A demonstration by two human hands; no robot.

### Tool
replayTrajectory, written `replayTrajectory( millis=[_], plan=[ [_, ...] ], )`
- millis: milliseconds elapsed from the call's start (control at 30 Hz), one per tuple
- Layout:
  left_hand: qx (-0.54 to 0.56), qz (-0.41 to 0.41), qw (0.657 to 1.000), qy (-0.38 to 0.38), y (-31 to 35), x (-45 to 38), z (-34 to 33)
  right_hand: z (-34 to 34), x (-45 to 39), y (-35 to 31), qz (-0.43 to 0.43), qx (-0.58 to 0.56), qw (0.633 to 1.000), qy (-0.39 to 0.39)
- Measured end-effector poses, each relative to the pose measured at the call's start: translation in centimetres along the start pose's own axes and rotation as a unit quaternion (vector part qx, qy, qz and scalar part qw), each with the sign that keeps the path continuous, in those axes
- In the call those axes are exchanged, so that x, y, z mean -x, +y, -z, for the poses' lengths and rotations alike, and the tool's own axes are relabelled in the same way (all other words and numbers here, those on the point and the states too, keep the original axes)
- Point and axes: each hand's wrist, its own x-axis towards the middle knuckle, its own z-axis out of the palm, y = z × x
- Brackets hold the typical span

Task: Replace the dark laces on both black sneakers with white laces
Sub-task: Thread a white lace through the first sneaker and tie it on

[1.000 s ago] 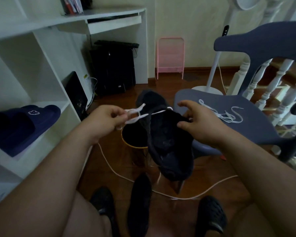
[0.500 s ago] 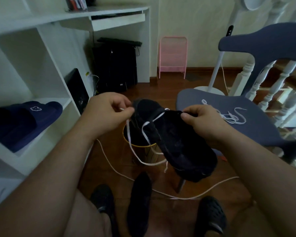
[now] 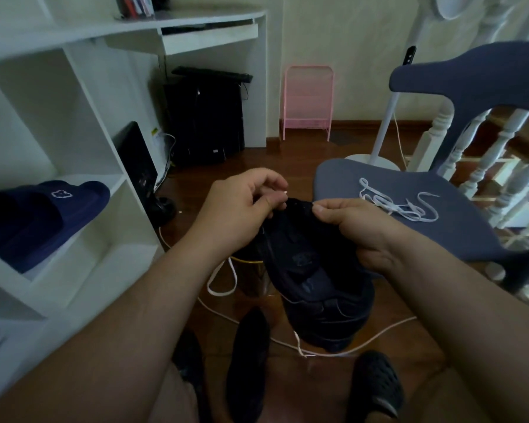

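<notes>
I hold a black sneaker (image 3: 315, 279) in the air in front of me, heel toward me, toe pointing away. My right hand (image 3: 353, 227) grips its upper edge near the eyelets. My left hand (image 3: 242, 209) pinches the tip of a white lace (image 3: 223, 279) at the shoe's far end; the lace hangs in a loop below my left wrist. A second white lace (image 3: 397, 204) lies loose on the blue chair seat (image 3: 440, 233). The other black sneaker (image 3: 248, 361) lies on the floor between my feet.
A white shelf unit (image 3: 83, 184) stands at the left with a navy slipper (image 3: 43, 215) in it. A white cable (image 3: 379, 337) runs over the wooden floor. A fan stand (image 3: 382, 132), a pink rack (image 3: 307, 102) and white balusters (image 3: 498, 154) are beyond the chair.
My left hand has moved right to the shoe's far end with the lace tip. The shoe has swung so its heel faces me, and the lace loop now hangs lower.
</notes>
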Motion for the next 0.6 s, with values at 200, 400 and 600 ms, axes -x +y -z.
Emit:
replayTrajectory(
  millis=[200,400,600],
  plan=[
    [-0.069,-0.009,0.997,-0.025,-0.2,-0.2,-0.5,0.4,-0.1,0.0,-0.013,-0.028,0.999,-0.017],
    [-0.074,-0.049,0.996,-0.003,0.1,-0.1,-1.1,0.5,-0.2,0.1,0.001,-0.032,0.999,-0.030],
    [-0.062,-0.053,0.995,0.054,0.2,0.0,-1.7,0.3,0.2,0.0,0.027,-0.013,0.999,-0.024]
  ],
)
